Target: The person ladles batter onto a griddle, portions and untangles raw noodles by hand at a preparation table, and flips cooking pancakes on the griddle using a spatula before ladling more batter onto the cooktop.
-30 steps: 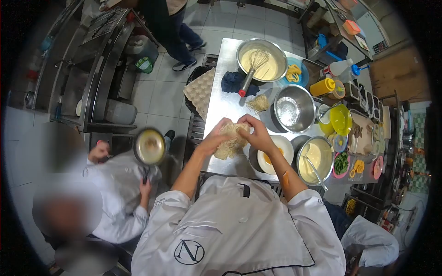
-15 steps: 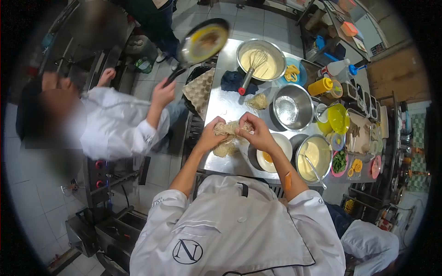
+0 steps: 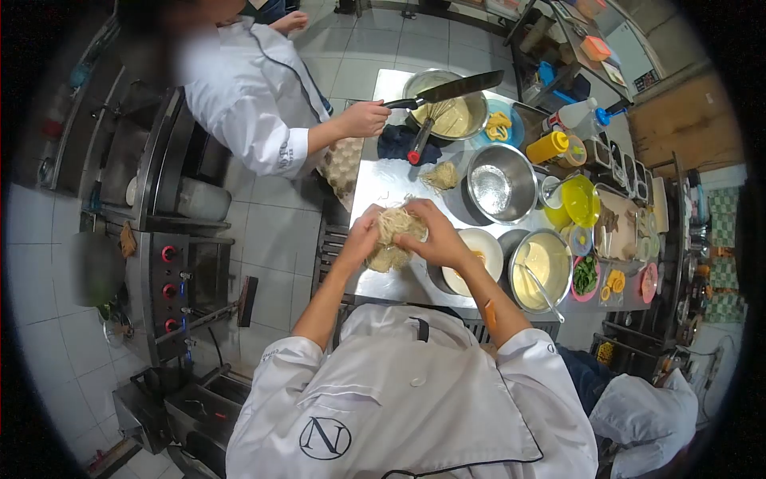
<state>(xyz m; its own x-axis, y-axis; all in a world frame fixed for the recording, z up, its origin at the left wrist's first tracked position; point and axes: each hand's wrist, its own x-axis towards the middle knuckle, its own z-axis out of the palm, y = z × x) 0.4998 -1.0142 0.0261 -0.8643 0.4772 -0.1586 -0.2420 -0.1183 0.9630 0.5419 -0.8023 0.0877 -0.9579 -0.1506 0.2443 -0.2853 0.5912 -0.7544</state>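
Between my two hands is a clump of pale, thin noodle-like strands (image 3: 396,223), held just above the steel table (image 3: 369,180). My left hand (image 3: 363,236) grips its left side, and my right hand (image 3: 435,233) presses its right side with bent fingers. Below the clump, partly hidden by it, lies more of the same pale material (image 3: 388,258). A smaller similar clump (image 3: 440,176) rests farther back. Close to my right hand stands a white bowl (image 3: 483,254) with something orange-yellow inside, partly covered by my forearm.
A co-worker's hand (image 3: 365,119) holds a dark pan (image 3: 463,86) over a batter bowl (image 3: 481,120) with a whisk (image 3: 427,132). An empty steel bowl (image 3: 501,184), another batter bowl (image 3: 542,271) with a spoon, yellow bottle (image 3: 547,148) and greens (image 3: 585,275) stand to the right.
The co-worker has moved toward the table's back, and the pan now hangs over the whisk bowl. My hands have spread around the clump, which looks looser and rounder.
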